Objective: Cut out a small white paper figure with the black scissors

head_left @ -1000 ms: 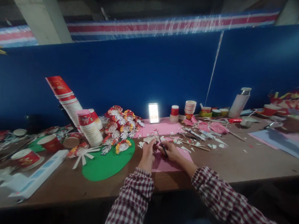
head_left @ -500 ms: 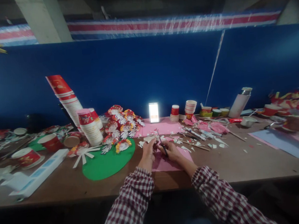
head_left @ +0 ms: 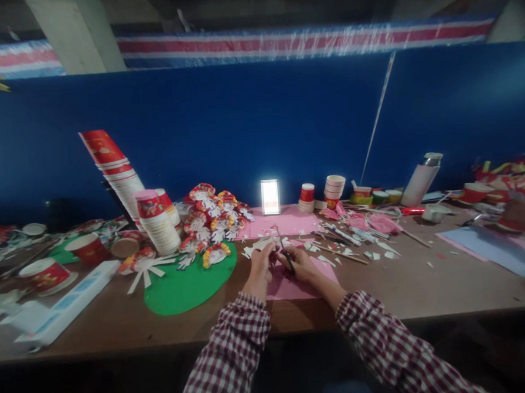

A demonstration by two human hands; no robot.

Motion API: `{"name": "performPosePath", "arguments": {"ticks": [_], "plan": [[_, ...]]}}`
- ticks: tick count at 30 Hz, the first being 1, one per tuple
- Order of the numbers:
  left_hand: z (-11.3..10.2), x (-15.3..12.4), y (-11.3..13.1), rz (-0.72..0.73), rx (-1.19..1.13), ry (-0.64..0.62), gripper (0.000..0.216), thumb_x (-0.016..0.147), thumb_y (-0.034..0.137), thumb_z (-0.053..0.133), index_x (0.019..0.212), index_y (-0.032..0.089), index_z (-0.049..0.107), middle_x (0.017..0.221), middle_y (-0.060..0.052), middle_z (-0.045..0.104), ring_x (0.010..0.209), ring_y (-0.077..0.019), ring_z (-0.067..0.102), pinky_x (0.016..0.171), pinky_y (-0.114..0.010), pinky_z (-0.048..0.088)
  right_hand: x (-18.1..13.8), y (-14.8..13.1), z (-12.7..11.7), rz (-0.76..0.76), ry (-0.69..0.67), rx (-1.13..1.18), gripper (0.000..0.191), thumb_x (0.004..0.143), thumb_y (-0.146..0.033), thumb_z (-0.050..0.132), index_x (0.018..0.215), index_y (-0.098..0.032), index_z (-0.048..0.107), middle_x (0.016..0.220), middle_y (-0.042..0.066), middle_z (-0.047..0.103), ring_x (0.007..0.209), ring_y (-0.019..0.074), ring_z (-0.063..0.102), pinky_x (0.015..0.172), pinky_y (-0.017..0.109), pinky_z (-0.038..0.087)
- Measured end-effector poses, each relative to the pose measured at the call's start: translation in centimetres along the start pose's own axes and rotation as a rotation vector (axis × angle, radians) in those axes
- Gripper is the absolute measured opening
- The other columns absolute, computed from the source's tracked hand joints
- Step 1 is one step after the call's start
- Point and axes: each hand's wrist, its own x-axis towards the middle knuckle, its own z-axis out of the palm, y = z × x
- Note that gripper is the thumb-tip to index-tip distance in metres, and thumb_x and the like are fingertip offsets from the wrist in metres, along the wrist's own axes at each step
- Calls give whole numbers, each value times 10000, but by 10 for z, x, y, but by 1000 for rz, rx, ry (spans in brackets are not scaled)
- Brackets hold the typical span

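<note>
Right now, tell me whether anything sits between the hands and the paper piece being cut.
Nothing visible does. The left hand pinches the small paper piece directly, and the right hand holds scissors at it, above the pink sheet.

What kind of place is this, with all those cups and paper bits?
Most likely a craft workbench in a small workshop. Stacks of paper cups stand by a pile of finished cup figures, paper scraps litter the table, and the right hand holds scissors over pink paper.
</note>
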Motion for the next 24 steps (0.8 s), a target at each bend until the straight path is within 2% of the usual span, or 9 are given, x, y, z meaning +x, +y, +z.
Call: {"name": "performPosePath", "arguments": {"ticks": [7, 15, 24], "plan": [[-2, 3, -3, -5, 0, -3, 206, 499, 222, 732, 612, 143, 578, 531, 18, 562, 447, -80, 501, 430, -196, 357, -1, 0, 2, 3, 3, -10, 326, 760, -481, 578, 693, -171, 501, 502, -46, 462, 433, 88, 413, 398, 194, 321], [-2, 5, -2, -28, 12, 56, 251, 486, 225, 740, 619, 153, 540, 547, 17, 580, 459, -89, 527, 448, -203, 375, 2, 2, -1, -4, 25, -25, 365, 731, -512, 606, 657, -165, 518, 496, -51, 427, 417, 78, 386, 382, 192, 301], [-1, 2, 1, -25, 31, 77, 287, 484, 245, 750, 645, 159, 528, 537, 24, 562, 447, -80, 504, 428, -198, 349, 2, 5, -2, -7, 11, -30, 382, 736, -528, 604, 692, -153, 543, 486, -38, 481, 410, 81, 420, 378, 185, 315]]}}
